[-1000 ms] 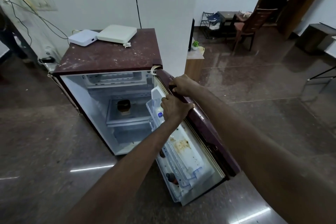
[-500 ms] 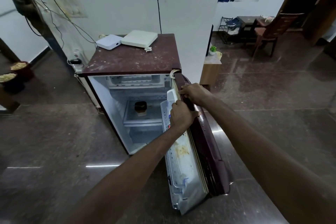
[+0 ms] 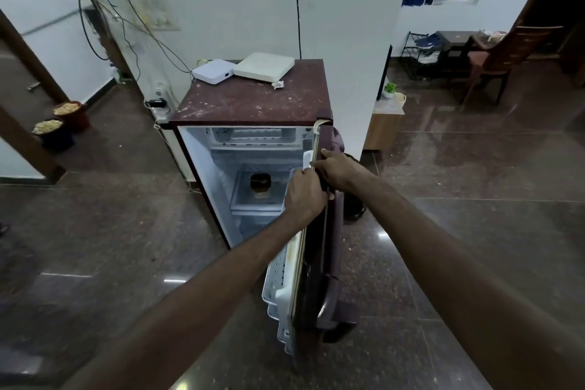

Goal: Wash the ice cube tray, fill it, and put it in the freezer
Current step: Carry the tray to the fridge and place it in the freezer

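Dark tiled floor (image 3: 95,231) is surrounding the open mini fridge (image 3: 253,104); I'm clamping my left hand (image 3: 305,196) and right hand (image 3: 340,172) on its door edge (image 3: 316,174). No ice cube tray is showing, so washing and filling seemingly remain.

We reach forward with both bare arms stretched out, forearms converging ahead of us. Our left hand (image 3: 304,194) is palm-down, knuckles up, fingers curled closed over an edge. Our right hand (image 3: 340,171) sits just beside it, touching, fingers pointing left and gripping the same edge.
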